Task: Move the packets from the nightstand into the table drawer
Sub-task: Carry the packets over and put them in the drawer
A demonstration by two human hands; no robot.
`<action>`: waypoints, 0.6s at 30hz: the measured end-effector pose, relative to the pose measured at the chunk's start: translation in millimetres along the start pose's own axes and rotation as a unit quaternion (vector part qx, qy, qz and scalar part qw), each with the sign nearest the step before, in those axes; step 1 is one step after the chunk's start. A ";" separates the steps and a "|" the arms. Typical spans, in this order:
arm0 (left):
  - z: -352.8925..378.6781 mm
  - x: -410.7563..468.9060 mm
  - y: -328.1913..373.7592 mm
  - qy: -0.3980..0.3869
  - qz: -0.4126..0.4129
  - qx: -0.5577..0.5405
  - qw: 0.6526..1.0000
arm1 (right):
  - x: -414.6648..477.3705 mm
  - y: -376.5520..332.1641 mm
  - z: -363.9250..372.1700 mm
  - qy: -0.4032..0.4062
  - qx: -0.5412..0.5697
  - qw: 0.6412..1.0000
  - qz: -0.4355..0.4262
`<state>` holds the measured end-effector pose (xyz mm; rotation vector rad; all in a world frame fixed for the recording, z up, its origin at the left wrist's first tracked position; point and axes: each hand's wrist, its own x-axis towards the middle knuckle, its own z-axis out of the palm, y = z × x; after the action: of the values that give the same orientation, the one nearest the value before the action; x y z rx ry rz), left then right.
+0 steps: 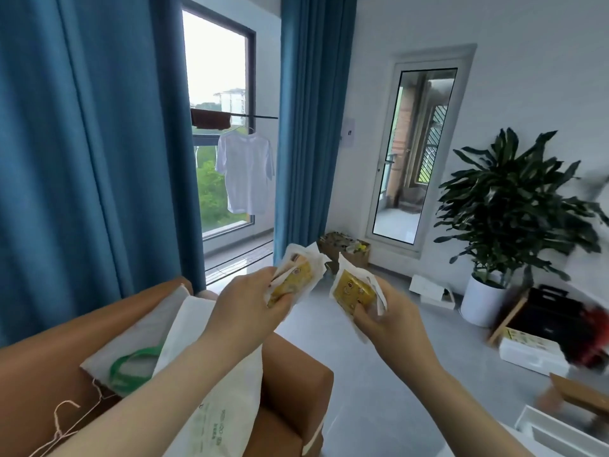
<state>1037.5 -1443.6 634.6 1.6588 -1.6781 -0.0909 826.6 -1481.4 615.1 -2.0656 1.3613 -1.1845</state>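
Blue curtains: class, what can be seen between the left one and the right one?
In the head view, a window lies between the left curtain and the right curtain; a white T-shirt hangs from a rail across it.

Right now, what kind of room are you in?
Probably a living room in a flat. There is a brown sofa, long blue curtains at a big window, and a potted plant beside a glass door.

With both hands raised over the grey floor [362, 400], the left hand [244, 305] grips overlapping packets [295, 278], yellow in white wrap, and the right hand [384, 324] holds a single packet [352, 291] just beside them. A brown sofa [290, 374] carrying white bags [211, 390] sits under the left forearm.
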 end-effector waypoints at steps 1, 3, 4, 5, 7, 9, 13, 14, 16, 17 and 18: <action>6.8 12.0 -4.8 -0.007 0.005 -0.004 1.000 | 8.7 6.5 4.3 0.004 -0.004 1.000 0.008; 18.3 36.9 -16.2 -0.018 0.016 -0.005 1.000 | 26.9 16.6 13.4 0.009 -0.011 1.000 0.027; 23.6 49.7 -22.6 -0.024 0.023 -0.002 0.999 | 36.6 21.8 18.2 0.012 -0.016 0.999 0.034; 29.7 63.3 -29.5 -0.031 0.032 0.001 0.999 | 46.7 27.5 23.1 0.017 -0.021 0.999 0.040; 43.6 90.0 -42.0 -0.044 0.054 0.003 0.998 | 66.1 39.4 31.0 0.029 -0.030 0.998 0.055; 59.2 114.9 -51.5 -0.059 0.068 0.002 0.996 | 82.9 50.1 35.9 0.040 -0.040 0.995 0.077; 99.0 156.3 -64.9 -0.084 0.091 0.002 0.992 | 106.8 79.2 40.6 0.059 -0.064 0.991 0.103; 110.6 164.3 -67.0 -0.092 0.093 0.000 0.991 | 111.2 88.4 40.5 0.059 -0.069 0.990 0.109; 133.9 179.5 -68.2 -0.106 0.096 -0.007 0.990 | 120.3 108.0 38.2 0.057 -0.078 0.989 0.113; 145.2 187.0 -67.6 -0.112 0.100 -0.012 0.989 | 125.2 118.3 36.7 0.057 -0.084 0.988 0.116; 156.8 194.3 -65.9 -0.120 0.105 -0.017 0.987 | 130.1 128.5 34.8 0.057 -0.087 0.987 0.120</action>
<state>1032.2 -1695.1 576.0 1.4824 -2.0101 -0.2227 806.3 -1658.4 561.3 -1.9024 1.7686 -1.1289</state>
